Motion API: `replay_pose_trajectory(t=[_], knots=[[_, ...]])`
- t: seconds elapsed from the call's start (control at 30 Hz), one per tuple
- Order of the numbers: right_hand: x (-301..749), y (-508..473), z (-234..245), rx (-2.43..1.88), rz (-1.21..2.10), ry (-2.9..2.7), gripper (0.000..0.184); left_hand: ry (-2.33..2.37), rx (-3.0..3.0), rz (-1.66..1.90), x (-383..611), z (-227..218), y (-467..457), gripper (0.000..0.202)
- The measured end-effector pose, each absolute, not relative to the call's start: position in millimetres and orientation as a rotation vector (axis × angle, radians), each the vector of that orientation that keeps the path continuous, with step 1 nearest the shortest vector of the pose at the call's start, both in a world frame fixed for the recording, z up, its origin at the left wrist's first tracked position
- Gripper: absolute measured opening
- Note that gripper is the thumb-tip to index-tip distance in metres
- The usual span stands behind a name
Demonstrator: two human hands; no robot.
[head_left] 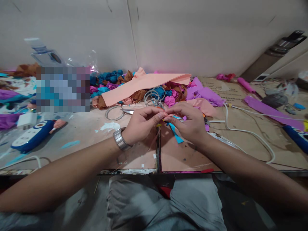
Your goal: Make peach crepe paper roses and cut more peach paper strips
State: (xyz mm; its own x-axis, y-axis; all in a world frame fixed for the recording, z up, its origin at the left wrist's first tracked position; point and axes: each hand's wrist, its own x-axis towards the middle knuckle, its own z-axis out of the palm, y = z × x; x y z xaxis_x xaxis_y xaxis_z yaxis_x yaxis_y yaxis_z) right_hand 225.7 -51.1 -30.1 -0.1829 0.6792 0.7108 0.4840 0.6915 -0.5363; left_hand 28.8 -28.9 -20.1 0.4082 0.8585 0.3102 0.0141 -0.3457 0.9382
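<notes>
My left hand (145, 123) and my right hand (189, 122) meet above the table, thumbs and forefingers pinched together at the fingertips. A tiny reddish-orange bit shows between them, but the fingers hide most of it and I cannot make out its kind. A bright blue strip (177, 134) lies just under my right hand. Beyond my left hand are a scissor-like metal blade (127, 111) and a wire ring (114, 113). A loose wire coil (154, 96) lies behind both hands. Past it, a long peach paper strip (144, 89) rests across a heap of crumpled coloured paper (110, 77).
Purple paper (203, 93) and a white cable (252, 132) lie to the right. A metal flask (267, 57) leans near the wall. At left are a blue-and-white device (33, 136), a white adapter (27, 120) and a clear bottle (45, 54). The table's front edge (187, 172) is near.
</notes>
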Motion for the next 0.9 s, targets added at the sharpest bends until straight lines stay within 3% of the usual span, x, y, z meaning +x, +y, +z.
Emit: replay_pose_trajectory(t=[0.6,0.9], knots=[[224.4,-58.5,-24.2,-0.910,0.228,-1.805,0.006,0.775,1.674,1.145,28.5,-21.3,-29.3,0.036],[223.4,-58.2,-22.3,-0.913,0.231,-1.846,0.010,0.757,1.753,1.209,29.3,-23.2,-32.9,0.030]])
